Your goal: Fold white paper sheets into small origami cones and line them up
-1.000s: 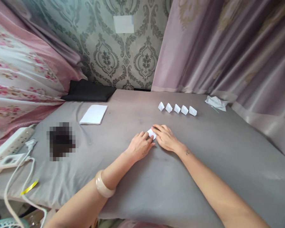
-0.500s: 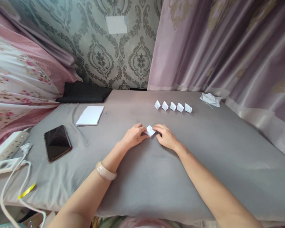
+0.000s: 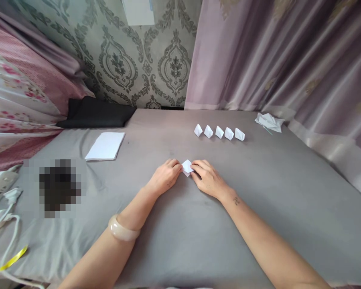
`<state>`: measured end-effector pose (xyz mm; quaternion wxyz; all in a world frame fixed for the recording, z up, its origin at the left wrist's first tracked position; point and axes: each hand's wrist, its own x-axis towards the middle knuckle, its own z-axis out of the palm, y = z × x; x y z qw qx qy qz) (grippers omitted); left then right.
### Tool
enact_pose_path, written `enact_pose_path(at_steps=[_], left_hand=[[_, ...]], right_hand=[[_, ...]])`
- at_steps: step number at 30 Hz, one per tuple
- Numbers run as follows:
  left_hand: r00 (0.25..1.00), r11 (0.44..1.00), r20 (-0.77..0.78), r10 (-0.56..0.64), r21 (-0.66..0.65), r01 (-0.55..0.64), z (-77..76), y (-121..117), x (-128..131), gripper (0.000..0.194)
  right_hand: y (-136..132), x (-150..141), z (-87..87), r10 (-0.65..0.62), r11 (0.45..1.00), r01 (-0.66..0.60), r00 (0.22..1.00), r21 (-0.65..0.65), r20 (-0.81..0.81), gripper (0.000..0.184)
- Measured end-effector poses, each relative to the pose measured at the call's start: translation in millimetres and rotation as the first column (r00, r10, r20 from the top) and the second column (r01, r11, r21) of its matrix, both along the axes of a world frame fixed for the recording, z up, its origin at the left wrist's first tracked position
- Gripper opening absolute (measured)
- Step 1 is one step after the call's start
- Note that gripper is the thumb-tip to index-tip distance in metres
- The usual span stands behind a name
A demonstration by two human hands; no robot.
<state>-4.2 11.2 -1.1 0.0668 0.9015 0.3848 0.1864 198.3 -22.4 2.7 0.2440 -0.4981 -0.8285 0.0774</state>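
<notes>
Between my two hands, a small folded piece of white paper (image 3: 187,166) sits at the middle of the grey-covered table, diamond-shaped with creases. My left hand (image 3: 167,174) pinches its left corner, fingers pressed together. From the other side, my right hand (image 3: 207,176) grips the right corner between thumb and fingers. Farther back stands a row of several folded white paper pieces (image 3: 219,132), each a small faceted shape.
A stack of white paper (image 3: 106,146) lies to the left, with a black cloth (image 3: 98,113) behind it. Crumpled white paper (image 3: 270,122) rests at the back right. At the left edge are a power strip (image 3: 1,185), white cables and a yellow strip (image 3: 14,258). A dark object there is pixelated.
The camera view has tilted down and shifted slightly. Both hands stay at the paper; the left fingers now close more tightly at its corner, and the paper's lower flap shows more.
</notes>
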Motion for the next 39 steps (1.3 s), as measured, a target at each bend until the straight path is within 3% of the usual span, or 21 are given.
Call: enact_pose_path(at_steps=[7,13,20,39], left_hand=[[0.997,0.997,0.035,0.069,-0.041,-0.067,-1.8,-1.2,2.0,0.028],[0.962,0.957,0.185,0.199,-0.247,-0.15,-0.6,2.0,4.4,0.018],[0.905,0.883,0.253,0.343,-0.416,-0.218,2.2,4.6,6.9,0.014],[0.899,0.869,0.193,0.392,-0.398,-0.294,4.1,3.9,15.5,0.015]], right_hand=[[2.0,0.4,-2.6,-0.025,0.999,0.025,1.0,-0.021,0.006,0.024],[9.4,5.3,-6.5,-0.121,0.988,0.103,0.979,-0.115,-0.161,0.016],[12.7,5.3,-8.9,-0.242,0.96,0.199,0.945,-0.199,-0.22,0.014],[14.8,-0.7,-7.6,-0.33,0.932,0.28,0.917,-0.23,-0.225,0.018]])
